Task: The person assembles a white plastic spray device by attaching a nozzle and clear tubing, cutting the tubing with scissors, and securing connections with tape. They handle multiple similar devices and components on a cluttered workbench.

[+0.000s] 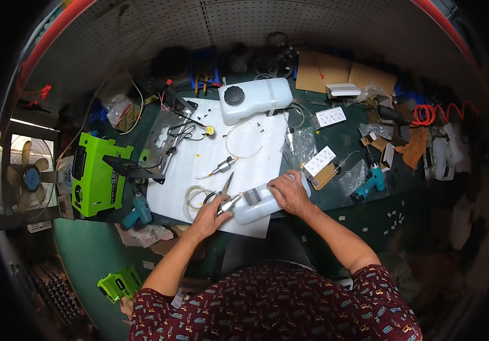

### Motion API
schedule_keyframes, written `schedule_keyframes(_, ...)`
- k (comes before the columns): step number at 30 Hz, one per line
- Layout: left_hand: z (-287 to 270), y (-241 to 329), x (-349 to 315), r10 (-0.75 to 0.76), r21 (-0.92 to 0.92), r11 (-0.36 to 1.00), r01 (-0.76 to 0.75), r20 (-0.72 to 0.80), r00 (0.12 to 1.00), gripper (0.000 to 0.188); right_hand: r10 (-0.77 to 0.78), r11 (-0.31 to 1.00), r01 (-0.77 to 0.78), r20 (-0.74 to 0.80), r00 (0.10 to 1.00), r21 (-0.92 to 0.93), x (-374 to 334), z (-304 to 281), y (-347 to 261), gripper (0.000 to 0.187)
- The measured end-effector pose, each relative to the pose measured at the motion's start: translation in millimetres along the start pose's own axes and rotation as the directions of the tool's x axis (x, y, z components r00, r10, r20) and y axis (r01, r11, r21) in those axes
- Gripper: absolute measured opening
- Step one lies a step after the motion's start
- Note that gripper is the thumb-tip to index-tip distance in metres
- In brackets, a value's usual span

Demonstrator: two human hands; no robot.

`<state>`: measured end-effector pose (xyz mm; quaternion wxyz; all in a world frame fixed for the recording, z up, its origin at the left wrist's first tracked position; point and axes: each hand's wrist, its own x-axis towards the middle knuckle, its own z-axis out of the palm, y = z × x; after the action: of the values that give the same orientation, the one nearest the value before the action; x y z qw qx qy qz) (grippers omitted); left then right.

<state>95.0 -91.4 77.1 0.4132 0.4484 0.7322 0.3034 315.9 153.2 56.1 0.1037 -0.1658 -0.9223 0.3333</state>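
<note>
Pegboard [165, 34] behind workbench [344, 139] and tank [265, 209].

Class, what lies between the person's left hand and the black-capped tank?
Between the left hand and the tank, the head view shows scissors, a silver cylinder and a curved clear tube.

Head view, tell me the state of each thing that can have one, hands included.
Left hand, closed around the silver cylinder
Right hand, resting on the near tank
Far tank, black cap on
Tubing by the left hand, looped
Scissors, open or shut unclear
Red hose, coiled
Teal drill at right, lying down
</note>
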Motion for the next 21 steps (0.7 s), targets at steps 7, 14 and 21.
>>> schedule_keyframes(7,3,-3,4,-0.091,-0.248,0.961,0.124,0.142,0.986,0.053,-0.025,1.000,0.025,-0.038,0.999,-0.008,-2,-2,0,0.013)
schedule_keyframes(14,7,-8,11,0.055,-0.136,0.990,-0.042,0.090,0.994,0.050,-0.022,1.000,0.022,-0.035,0.999,-0.004,-1,0,-1,0.014)
schedule_keyframes(21,14,10,9,0.213,0.116,0.974,-0.196,-0.155,0.965,0.038,-0.019,1.000,0.018,-0.038,0.999,-0.004,2,0,1,0.014)
